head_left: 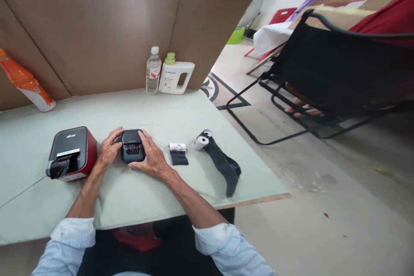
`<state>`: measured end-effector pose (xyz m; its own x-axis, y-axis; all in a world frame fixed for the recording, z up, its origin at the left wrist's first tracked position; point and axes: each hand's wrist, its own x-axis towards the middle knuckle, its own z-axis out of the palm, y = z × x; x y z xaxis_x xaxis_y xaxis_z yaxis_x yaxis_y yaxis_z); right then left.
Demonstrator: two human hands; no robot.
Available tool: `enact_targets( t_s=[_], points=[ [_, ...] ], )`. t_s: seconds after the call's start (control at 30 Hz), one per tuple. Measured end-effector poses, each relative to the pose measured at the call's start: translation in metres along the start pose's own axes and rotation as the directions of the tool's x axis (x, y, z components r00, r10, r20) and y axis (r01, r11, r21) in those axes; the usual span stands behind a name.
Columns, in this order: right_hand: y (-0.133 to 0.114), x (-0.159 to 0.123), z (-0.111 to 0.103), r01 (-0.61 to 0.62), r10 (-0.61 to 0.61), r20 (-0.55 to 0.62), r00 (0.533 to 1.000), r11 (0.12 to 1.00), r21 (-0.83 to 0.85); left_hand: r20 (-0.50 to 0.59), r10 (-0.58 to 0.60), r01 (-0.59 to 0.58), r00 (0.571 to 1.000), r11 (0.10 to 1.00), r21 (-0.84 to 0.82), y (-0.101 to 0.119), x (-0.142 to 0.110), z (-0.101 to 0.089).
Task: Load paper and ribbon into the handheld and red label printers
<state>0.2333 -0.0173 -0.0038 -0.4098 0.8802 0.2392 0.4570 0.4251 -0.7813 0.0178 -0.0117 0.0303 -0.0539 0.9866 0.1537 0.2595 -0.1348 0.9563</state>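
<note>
A small black portable printer (133,135) with a dark window in its top lies on the table between my hands. My left hand (110,147) is curled at its left side, fingertips against the edge. Gripping the right side is my right hand (150,153), thumb at the near corner and fingers along the far right edge. Just right of it sits a small paper roll (177,147) with a dark strip unrolled. Farther right lie two more rolls, one a white paper roll (201,142), with long black strips (223,166) trailing toward the table's front.
A larger black and red printer (73,151) stands left of my left forearm. Along the cardboard partition (113,30) are an orange bottle (27,82), a water bottle (153,71) and a white jug (176,76). Right of the table (129,198) stands a black folding chair (330,60), with another person beyond.
</note>
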Motion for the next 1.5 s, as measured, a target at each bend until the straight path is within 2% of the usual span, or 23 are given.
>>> enact_targets(
  t_s=[0.13, 0.33, 0.6, 0.87, 1.0, 1.13, 1.23, 1.37, 1.5],
  points=[
    [0.001, 0.000, 0.000, 0.017, -0.016, -0.009, 1.000, 1.000, 0.017, 0.085, 0.011, -0.012, 0.996, 1.000, 0.014, 0.004, 0.003, -0.001],
    [0.002, 0.002, 0.000, 0.043, -0.041, -0.038, 0.998, 0.998, 0.041, 0.128, 0.071, -0.082, 0.989, 0.994, 0.078, 0.007, 0.005, -0.003],
    [0.000, 0.002, 0.000, 0.057, -0.052, -0.077, 0.996, 0.996, 0.069, 0.164, 0.127, -0.155, 0.978, 0.973, 0.170, 0.004, 0.004, -0.005],
    [0.002, 0.002, 0.001, 0.102, -0.097, -0.111, 0.989, 0.994, 0.048, 0.142, 0.142, -0.179, 0.980, 0.941, 0.288, 0.007, 0.006, -0.001],
    [0.001, 0.001, 0.001, 0.131, -0.123, -0.182, 0.976, 0.991, 0.034, 0.139, 0.155, -0.189, 0.978, 0.941, 0.281, 0.005, 0.008, 0.000],
    [0.000, 0.001, 0.000, 0.180, -0.160, -0.315, 0.935, 0.983, 0.037, 0.133, 0.190, -0.220, 0.973, 0.939, 0.264, -0.003, 0.011, 0.001],
    [-0.002, 0.003, -0.002, 0.209, -0.186, -0.356, 0.916, 0.978, 0.026, 0.127, 0.214, -0.240, 0.968, 0.938, 0.249, -0.008, 0.014, 0.002],
    [-0.002, 0.007, -0.012, 0.244, -0.233, -0.331, 0.915, 0.970, -0.008, 0.116, 0.234, -0.256, 0.965, 0.936, 0.242, -0.012, 0.016, 0.003],
    [0.002, 0.015, -0.024, 0.296, -0.338, -0.274, 0.900, 0.938, -0.182, 0.116, 0.235, -0.258, 0.965, 0.933, 0.250, -0.014, 0.017, 0.003]
  ],
)
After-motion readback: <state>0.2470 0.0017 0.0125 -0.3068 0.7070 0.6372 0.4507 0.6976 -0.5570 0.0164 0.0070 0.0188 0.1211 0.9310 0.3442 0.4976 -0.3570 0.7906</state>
